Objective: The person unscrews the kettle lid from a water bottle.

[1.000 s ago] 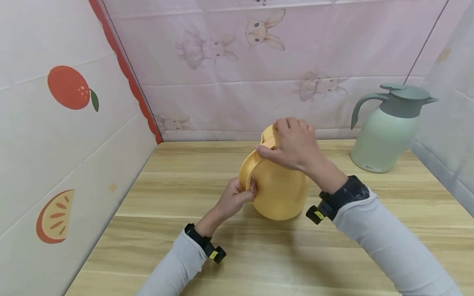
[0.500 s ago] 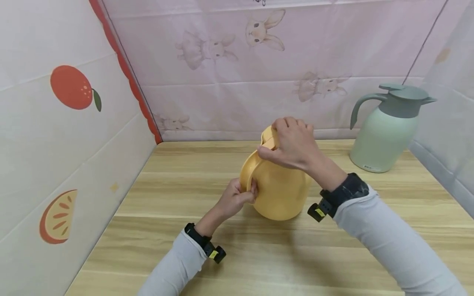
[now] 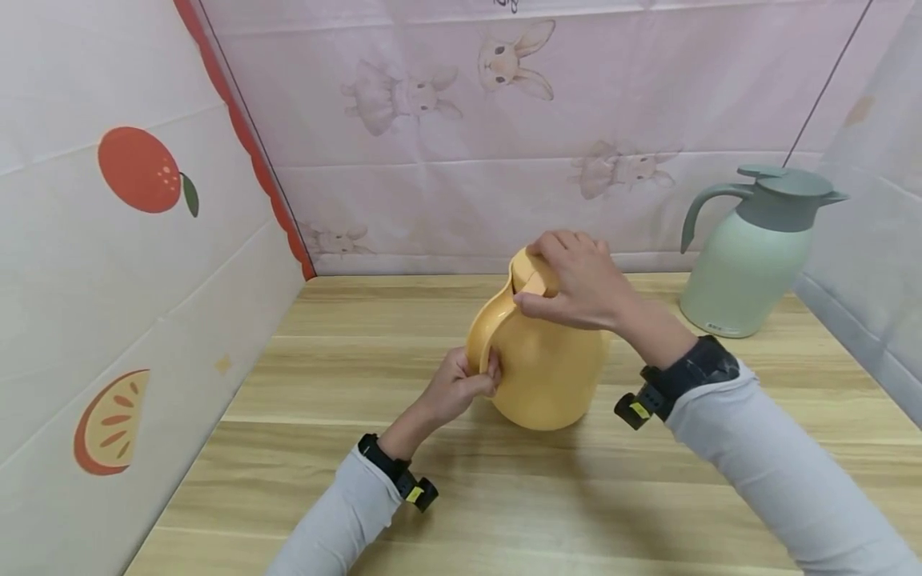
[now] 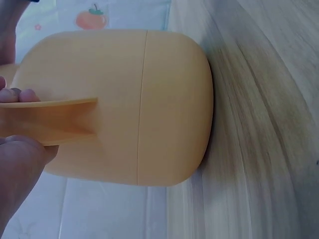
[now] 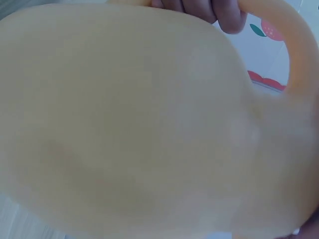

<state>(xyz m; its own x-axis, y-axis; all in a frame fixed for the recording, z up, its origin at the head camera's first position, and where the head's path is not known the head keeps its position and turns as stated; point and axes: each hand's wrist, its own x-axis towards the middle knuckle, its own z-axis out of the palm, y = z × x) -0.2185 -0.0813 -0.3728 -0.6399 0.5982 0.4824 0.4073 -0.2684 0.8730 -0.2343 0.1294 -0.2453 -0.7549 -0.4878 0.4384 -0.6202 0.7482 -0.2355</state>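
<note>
A yellow thermos jug (image 3: 551,376) stands on the wooden table, its handle (image 3: 484,328) toward the left. My left hand (image 3: 457,386) grips the lower part of that handle; in the left wrist view the thumb (image 4: 22,159) lies on one side and fingertips show on the other. On top, my right hand (image 3: 579,280) holds the jug's lid (image 3: 535,270), thumb on the near side and fingers over the far side. The jug's body (image 5: 139,119) fills most of the right wrist view, where fingers of the left hand (image 5: 229,15) show at the top.
A green thermos jug (image 3: 749,268) with a grey-green lid and handle stands at the back right of the wooden table (image 3: 346,344). Printed cloth walls (image 3: 446,200) enclose the table at the back and on both sides.
My right hand has shifted a little to the right over the lid, and more of the lid shows beside its thumb. The left hand and the jug stay almost in place.
</note>
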